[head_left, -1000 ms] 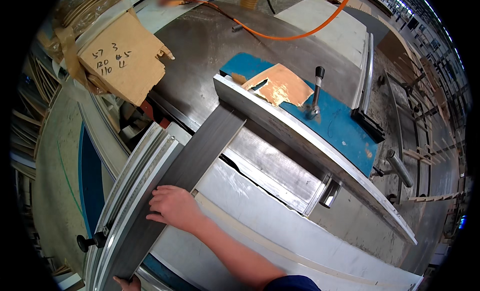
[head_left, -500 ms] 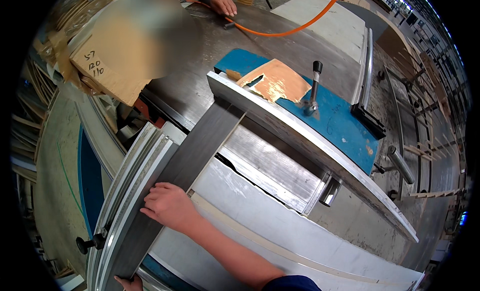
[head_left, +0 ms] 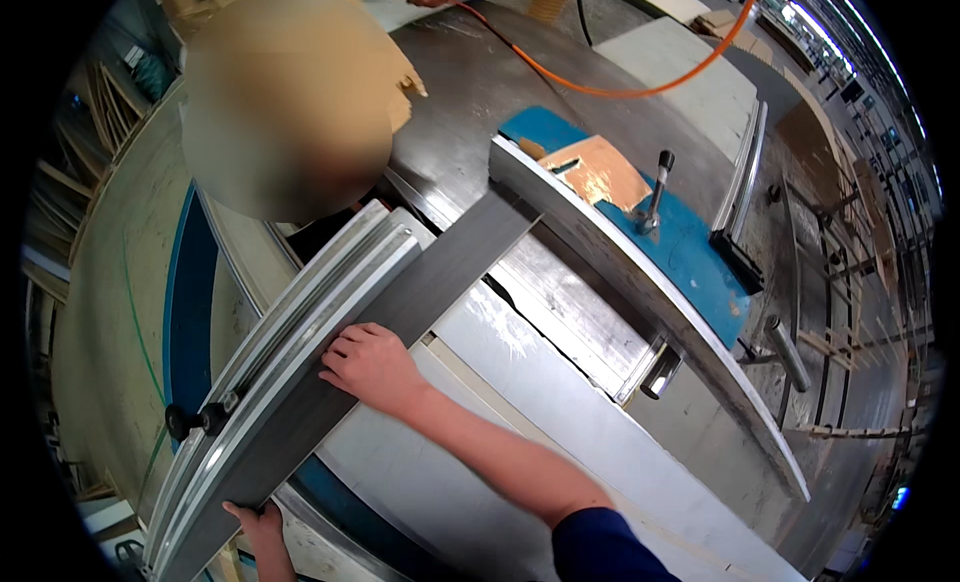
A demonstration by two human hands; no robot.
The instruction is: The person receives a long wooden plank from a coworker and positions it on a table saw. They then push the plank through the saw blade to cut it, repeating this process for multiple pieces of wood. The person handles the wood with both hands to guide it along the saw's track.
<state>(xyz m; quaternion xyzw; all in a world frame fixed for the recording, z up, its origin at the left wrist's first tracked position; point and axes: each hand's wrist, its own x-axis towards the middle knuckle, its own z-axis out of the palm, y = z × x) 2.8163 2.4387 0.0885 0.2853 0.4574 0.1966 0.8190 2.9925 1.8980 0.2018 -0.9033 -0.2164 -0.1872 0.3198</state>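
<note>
The left hand [head_left: 260, 524] grips the long, flat, dark-grey board [head_left: 440, 270] by its edge; farther along, the right hand [head_left: 375, 367] lies unclenched on top. Lined up beside the ribbed silver metal rail [head_left: 330, 297], the board seems positioned, its visible length uncut.

Place was a woodworking workshop.
Steel table [head_left: 460, 92], long fence [head_left: 668, 292], orange hose [head_left: 620, 93] and boards [head_left: 70, 178] stacked at left showed it.
</note>
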